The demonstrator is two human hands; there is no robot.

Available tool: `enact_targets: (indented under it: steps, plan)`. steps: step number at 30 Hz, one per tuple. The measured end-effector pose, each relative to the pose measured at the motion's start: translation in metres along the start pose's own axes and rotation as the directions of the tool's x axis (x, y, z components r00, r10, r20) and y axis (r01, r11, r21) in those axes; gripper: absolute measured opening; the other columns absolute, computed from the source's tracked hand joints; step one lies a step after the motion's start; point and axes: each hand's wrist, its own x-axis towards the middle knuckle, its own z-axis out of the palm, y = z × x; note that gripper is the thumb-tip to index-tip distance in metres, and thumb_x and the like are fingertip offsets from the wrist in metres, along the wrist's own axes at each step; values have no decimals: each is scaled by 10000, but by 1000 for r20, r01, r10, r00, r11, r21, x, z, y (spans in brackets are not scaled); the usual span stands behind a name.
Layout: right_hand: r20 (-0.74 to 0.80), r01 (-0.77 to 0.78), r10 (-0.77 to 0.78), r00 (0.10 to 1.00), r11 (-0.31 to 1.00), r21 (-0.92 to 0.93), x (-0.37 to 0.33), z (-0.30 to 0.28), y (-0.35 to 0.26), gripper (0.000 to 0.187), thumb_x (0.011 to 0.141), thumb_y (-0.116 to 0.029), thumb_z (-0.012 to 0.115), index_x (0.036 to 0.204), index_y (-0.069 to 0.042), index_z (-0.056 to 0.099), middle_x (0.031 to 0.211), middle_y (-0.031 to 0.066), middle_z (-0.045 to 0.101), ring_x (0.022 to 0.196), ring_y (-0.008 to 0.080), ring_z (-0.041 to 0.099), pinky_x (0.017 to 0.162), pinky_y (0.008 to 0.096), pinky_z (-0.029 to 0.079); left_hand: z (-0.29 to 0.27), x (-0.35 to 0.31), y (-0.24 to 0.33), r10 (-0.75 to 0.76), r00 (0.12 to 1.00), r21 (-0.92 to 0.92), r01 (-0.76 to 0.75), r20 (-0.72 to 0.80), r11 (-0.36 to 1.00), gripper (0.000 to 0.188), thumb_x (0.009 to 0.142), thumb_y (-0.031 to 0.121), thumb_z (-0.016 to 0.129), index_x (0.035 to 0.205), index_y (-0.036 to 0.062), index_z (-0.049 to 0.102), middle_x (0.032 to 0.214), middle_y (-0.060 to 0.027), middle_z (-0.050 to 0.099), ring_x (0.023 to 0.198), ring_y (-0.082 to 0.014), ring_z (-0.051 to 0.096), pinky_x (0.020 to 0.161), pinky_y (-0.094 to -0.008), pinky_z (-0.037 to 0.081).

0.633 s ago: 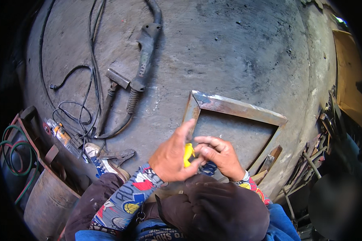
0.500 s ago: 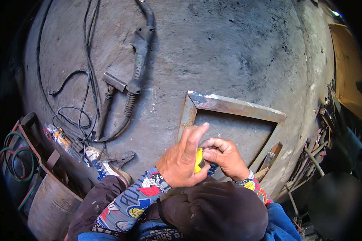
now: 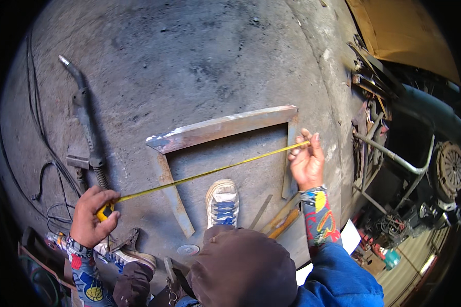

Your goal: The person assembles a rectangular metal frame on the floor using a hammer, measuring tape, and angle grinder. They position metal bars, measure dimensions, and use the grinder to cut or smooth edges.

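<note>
My left hand (image 3: 91, 217) is closed around a yellow and black tape measure (image 3: 105, 211), left of a three-sided steel frame (image 3: 228, 126). Its yellow blade (image 3: 215, 170) is drawn out and slants up to the right, above the open part of the frame and across both its side legs. At the far end, my right hand (image 3: 309, 162) pinches the blade's tip between thumb and fingers, just outside the frame's right leg. The frame lies on the concrete floor, its long bar away from me.
A welding torch (image 3: 89, 130) with black cables lies at left. My shoe (image 3: 223, 202) stands between the frame's legs, near a grinding disc (image 3: 188, 249) and a wooden-handled tool (image 3: 284, 223). Scrap metal and tubing (image 3: 394, 153) crowd the right side, below a cardboard sheet (image 3: 399, 33).
My hands were close together around the tape measure; now they are wide apart with the blade stretched between them. The view has shifted to the right, and my shoe now shows inside the frame.
</note>
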Motion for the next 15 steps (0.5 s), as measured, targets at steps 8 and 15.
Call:
enact_targets:
  steps: [8,15]
  plan:
    - [-23,-145,143,989,982,-123,-58,39,100,543,1016,-516,548,1251,-29,586,1003,126,675,733,203,669,608,340,561,6,64,36,44,995,109,-53,91,993,375,759,229,697,1038,-20,723,846,-190,591,781,-356,621,703,-434,506]
    - [352,37,206,913,818,-574,-93,80,167,475,856,-137,813,1248,31,604,1081,143,685,956,169,684,829,307,585,14,79,31,16,994,193,-37,108,981,417,755,292,676,1036,-11,729,870,-204,629,816,-374,644,745,-456,528]
